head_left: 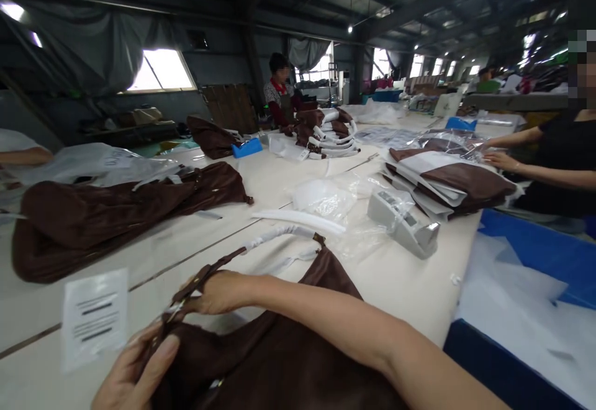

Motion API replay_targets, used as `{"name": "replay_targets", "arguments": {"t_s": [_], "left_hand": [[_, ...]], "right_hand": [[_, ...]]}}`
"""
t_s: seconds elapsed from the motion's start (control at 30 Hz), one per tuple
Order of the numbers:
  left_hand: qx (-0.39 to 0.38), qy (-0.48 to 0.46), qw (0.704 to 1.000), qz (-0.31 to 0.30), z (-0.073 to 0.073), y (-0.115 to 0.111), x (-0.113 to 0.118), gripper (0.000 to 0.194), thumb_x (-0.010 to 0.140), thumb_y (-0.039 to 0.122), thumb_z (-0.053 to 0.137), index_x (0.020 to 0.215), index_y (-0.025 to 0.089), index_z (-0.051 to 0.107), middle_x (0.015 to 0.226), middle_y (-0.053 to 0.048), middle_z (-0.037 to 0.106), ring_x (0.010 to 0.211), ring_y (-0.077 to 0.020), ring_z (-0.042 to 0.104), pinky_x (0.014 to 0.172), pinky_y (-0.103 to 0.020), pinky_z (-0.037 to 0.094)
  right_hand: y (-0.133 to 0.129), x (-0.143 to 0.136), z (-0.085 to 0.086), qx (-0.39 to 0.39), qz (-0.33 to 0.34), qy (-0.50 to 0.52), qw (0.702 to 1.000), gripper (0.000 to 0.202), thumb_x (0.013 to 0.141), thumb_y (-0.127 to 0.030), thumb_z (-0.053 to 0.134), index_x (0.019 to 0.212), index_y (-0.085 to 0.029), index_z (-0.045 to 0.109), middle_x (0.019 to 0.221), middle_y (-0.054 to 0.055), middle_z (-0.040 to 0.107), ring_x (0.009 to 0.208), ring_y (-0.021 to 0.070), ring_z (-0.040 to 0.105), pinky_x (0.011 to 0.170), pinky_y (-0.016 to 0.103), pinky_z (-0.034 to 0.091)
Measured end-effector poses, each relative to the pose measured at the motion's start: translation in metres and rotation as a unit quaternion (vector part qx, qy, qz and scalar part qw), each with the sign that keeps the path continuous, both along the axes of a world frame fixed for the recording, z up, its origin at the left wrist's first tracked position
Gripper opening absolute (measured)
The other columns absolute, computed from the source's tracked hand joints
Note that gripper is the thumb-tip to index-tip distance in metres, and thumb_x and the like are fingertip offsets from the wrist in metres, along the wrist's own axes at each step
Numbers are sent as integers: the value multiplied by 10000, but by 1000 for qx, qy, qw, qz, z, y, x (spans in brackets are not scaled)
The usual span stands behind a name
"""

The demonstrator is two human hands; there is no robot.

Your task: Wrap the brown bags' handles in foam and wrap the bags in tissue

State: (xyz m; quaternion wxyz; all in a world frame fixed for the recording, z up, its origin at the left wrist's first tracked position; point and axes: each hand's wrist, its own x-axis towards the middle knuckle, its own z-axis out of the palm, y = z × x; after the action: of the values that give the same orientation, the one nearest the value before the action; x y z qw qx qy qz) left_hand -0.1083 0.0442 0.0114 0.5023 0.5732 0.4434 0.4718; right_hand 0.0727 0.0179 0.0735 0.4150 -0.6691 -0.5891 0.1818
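Observation:
A dark brown handbag [279,360] lies at the table's near edge, its strap [274,234] partly wrapped in white material and arching away from me. My left hand [139,366] grips the bag's left corner, thumb on top, by the metal strap fitting. Reaching across the bag, my right hand [218,295] is closed around the brown end of the strap just above that fitting. Its fingertips are partly hidden behind the strap. Left of my hands lies a small clear packet [95,318] with printed lines.
Another brown bag [125,211] lies at left. A grey tape dispenser [403,223], a white foam strip [302,218] and clear plastic [326,199] are ahead. Stacked bags [447,177] stand near a co-worker's hands at right. A blue bin [512,366] adjoins the table; another person works across it.

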Motion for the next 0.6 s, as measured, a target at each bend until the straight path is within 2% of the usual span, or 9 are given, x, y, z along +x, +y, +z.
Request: {"name": "replay_targets", "arguments": {"t_s": [0.13, 0.2, 0.3, 0.37, 0.47, 0.6], "left_hand": [[-2, -17, 997, 69, -2, 5, 5, 389, 594, 406, 846, 964, 340, 747, 1009, 84, 749, 1058, -226, 659, 809, -232, 580], [-25, -31, 994, 102, 2, 6, 9, 423, 555, 394, 861, 954, 310, 748, 968, 70, 751, 1004, -209, 667, 725, -200, 576], [-90, -58, 988, 110, 12, 6, 16, 497, 471, 365, 880, 933, 252, 737, 935, 42, 746, 912, -184, 669, 597, -159, 535], [-132, -65, 983, 112, 19, 7, 19, 502, 418, 348, 885, 875, 215, 724, 895, 29, 739, 832, -162, 659, 566, -152, 517], [-164, -59, 977, 126, 24, 9, 22, 471, 391, 345, 870, 798, 182, 698, 801, 29, 716, 704, -128, 621, 541, -160, 508], [-151, -34, 979, 135, 25, 9, 24, 472, 394, 362, 843, 794, 167, 686, 712, 25, 690, 615, -130, 595, 481, -182, 489]], "right_hand": [[-71, 34, -24, -25, -8, -85, 996, 503, 934, -528, 569, 1357, -257, 571, 1429, 107, 550, 1369, 297, 440, 1104, 472, 376], [-101, 52, -35, -44, 1, -127, 991, 492, 954, -498, 547, 1378, -249, 551, 1484, 112, 500, 1419, 301, 380, 1140, 496, 330], [-135, 74, -50, -94, 4, -188, 978, 540, 982, -477, 495, 1436, -185, 492, 1565, 153, 381, 1486, 319, 254, 1183, 540, 244], [-152, 83, -60, -146, -6, -210, 967, 613, 996, -511, 438, 1464, -116, 454, 1584, 195, 320, 1503, 339, 195, 1198, 562, 193], [-170, 90, -70, -197, 4, -212, 957, 655, 1015, -542, 350, 1466, -77, 453, 1574, 207, 321, 1501, 330, 204, 1217, 551, 144], [-173, 95, -70, -185, 2, -202, 962, 681, 1011, -570, 330, 1480, -89, 440, 1583, 181, 305, 1502, 301, 213, 1228, 513, 162]]}}
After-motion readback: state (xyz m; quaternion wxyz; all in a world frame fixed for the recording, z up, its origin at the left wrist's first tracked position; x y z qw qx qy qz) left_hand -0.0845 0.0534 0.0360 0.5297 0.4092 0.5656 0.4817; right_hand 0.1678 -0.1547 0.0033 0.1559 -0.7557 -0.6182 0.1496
